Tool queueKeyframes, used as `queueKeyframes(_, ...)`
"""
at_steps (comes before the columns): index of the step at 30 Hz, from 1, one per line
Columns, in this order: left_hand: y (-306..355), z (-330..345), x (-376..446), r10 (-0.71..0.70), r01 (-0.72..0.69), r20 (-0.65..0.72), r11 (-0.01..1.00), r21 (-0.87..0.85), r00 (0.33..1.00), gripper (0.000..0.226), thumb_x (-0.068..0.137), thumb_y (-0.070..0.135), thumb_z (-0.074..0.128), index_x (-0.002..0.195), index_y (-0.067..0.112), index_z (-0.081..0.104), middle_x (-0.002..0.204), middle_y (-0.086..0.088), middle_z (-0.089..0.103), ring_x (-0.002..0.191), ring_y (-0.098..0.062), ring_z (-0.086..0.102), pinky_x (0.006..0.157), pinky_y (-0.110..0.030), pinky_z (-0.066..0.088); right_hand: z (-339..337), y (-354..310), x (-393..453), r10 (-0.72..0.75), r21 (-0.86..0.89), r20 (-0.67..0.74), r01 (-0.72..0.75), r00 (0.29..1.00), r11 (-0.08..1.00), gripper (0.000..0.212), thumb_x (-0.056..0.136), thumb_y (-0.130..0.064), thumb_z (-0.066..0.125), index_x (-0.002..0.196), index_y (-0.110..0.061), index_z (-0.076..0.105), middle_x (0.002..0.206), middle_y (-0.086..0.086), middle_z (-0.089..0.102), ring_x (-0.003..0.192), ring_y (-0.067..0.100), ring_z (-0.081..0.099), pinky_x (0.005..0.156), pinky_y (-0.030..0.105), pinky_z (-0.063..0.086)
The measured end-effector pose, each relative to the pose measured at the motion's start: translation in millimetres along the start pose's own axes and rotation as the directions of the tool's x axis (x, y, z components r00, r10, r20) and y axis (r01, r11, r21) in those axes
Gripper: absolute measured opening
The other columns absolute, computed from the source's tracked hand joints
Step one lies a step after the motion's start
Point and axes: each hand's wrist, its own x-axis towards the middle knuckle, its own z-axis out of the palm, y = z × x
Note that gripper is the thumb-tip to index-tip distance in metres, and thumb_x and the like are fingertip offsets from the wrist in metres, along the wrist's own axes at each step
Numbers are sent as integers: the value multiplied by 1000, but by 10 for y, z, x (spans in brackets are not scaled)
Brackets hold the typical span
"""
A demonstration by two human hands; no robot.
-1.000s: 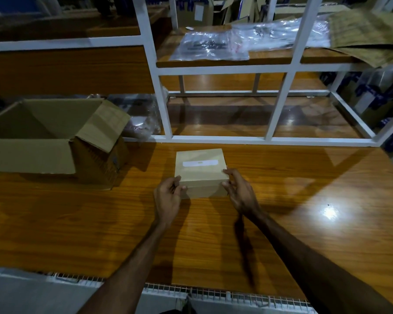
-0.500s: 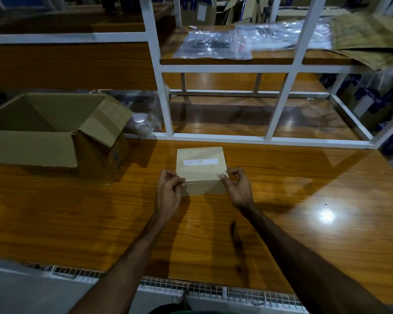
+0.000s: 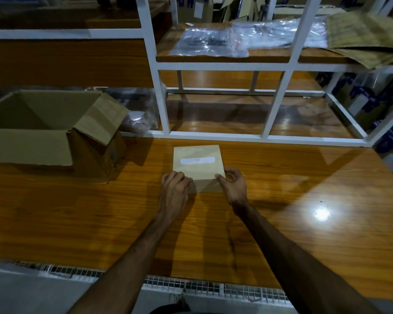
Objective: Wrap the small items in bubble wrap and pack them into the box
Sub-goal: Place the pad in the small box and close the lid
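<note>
Head view, item: small pale-tan flat cardboard box with a white label strip [image 3: 197,162] lies on the glossy orange-brown wooden table [image 3: 304,189], centred before the person.
Left hand [image 3: 174,189]: fingers curled, pinching the near-left corner, probably to steady it.
Right hand [image 3: 233,185]: thumb and forefinger pinch the near-right corner, likely to lift or square it.
Destination: large open brown corrugated carton [image 3: 43,132] stands well apart at left, flaps open for loading.
Wrapping: clear plastic sheets [image 3: 213,41] lie on the shelf beyond; whether bubble wrap, cannot tell.

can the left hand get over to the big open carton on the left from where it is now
Probably yes. The left hand grips the small box, and only bare table lies between it and the open carton, whose top flaps stand open.
</note>
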Motion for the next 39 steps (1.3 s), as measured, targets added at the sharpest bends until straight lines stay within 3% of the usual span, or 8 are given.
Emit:
queueKeyframes(6, 37, 87, 9, 86, -86, 10, 996, -5, 996, 33, 77, 2, 88, 109, 6, 79, 101, -10, 74, 92, -29, 67, 76, -39, 58, 14, 63, 6, 1, 76, 20, -2, 1000, 997, 40, 91, -16, 79, 122, -27, 56, 135, 4, 62, 119, 23, 66, 89, 44, 63)
queueKeyframes(11, 24, 109, 12, 124, -124, 6, 991, 39, 992, 35, 75, 4, 90, 108, 5, 78, 96, -10, 74, 87, -29, 67, 73, -41, 59, 33, 74, -38, -40, 136, 38, 34, 998, 990, 36, 94, -12, 74, 122, -25, 55, 131, 1, 65, 115, 18, 68, 81, 33, 64)
queueKeyframes(14, 30, 129, 11, 148, -148, -8, 987, 61, 989, 36, 72, 5, 92, 106, 4, 79, 92, -10, 73, 84, -29, 67, 72, -40, 58, 33, 78, -28, -30, 138, 42, 24, 999, 990, 37, 94, -11, 73, 122, -27, 54, 129, -1, 66, 114, 17, 69, 80, 31, 63)
queueKeyframes(18, 5, 151, 0, 172, -171, -4, 982, 81, 985, 41, 69, 5, 94, 107, 3, 78, 93, -11, 73, 84, -29, 67, 72, -41, 59, 45, 89, -22, -2, 166, 46, -6, 999, 986, 42, 95, -8, 71, 131, -17, 51, 129, 2, 67, 112, 18, 70, 80, 31, 63)
queueKeyframes(29, 0, 205, -43, 103, -104, 17, 990, 92, 995, 33, 80, 5, 86, 111, 6, 76, 98, -9, 73, 88, -26, 66, 70, -37, 60, 129, 54, -54, 28, 240, -4, -26, 1000, 970, 42, 96, 0, 67, 132, -12, 50, 126, 2, 68, 111, 17, 70, 78, 28, 62)
queueKeyframes(33, -21, 154, 9, 183, -190, 60, 972, 137, 981, 37, 76, 6, 89, 111, 7, 77, 99, -9, 73, 87, -24, 66, 72, -35, 59, 88, 71, -56, -5, 233, 23, -1, 1000, 973, 41, 96, -4, 70, 133, -12, 53, 126, 1, 69, 112, 17, 71, 81, 31, 63)
queueKeyframes(39, -77, 26, 43, 64, -63, 35, 998, -23, 997, 24, 82, -3, 81, 104, 7, 78, 100, -9, 73, 91, -22, 68, 76, -32, 60, 50, 61, -40, -1, 190, 24, -4, 1000, 982, 38, 96, -8, 71, 131, -15, 57, 125, -3, 68, 111, 13, 71, 80, 30, 63)
